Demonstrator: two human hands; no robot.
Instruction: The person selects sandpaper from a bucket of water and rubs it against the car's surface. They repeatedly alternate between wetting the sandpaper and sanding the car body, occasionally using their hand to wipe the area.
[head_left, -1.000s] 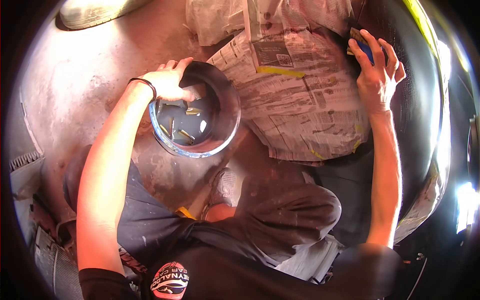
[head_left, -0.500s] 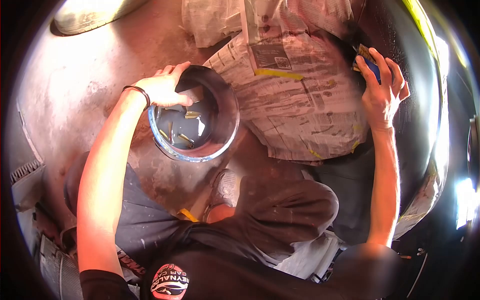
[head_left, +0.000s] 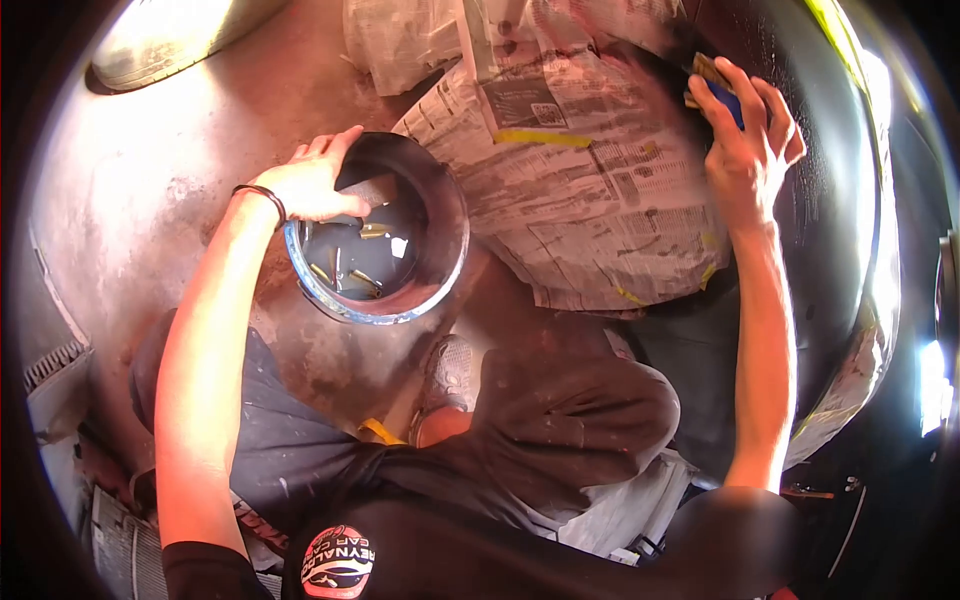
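Note:
My left hand [head_left: 312,187] is closed over the left rim of a dark bucket [head_left: 452,235], its thumb on the inner side. Close under that thumb is a greyish-brown rectangular piece [head_left: 377,189]. Shallow liquid in the bucket holds several small folded strips [head_left: 362,278]. On the right, my right hand [head_left: 750,140] grips a blue sanding block [head_left: 724,103] with brownish sandpaper around it. The block sits against a dark, wet-looking car panel [head_left: 825,150], and the fingers hide part of it.
Newspaper masking [head_left: 600,215] with yellow tape [head_left: 543,137] covers the area between bucket and panel. A tyre [head_left: 165,55] stands at the upper left. My bent knee [head_left: 625,410] and shoe [head_left: 452,370] are below the bucket, and a grey finned part [head_left: 55,370] lies at far left.
My right hand has slid the sanding block a little farther up along the panel. My left hand stays at the bucket rim, while the whole view has shifted slightly.

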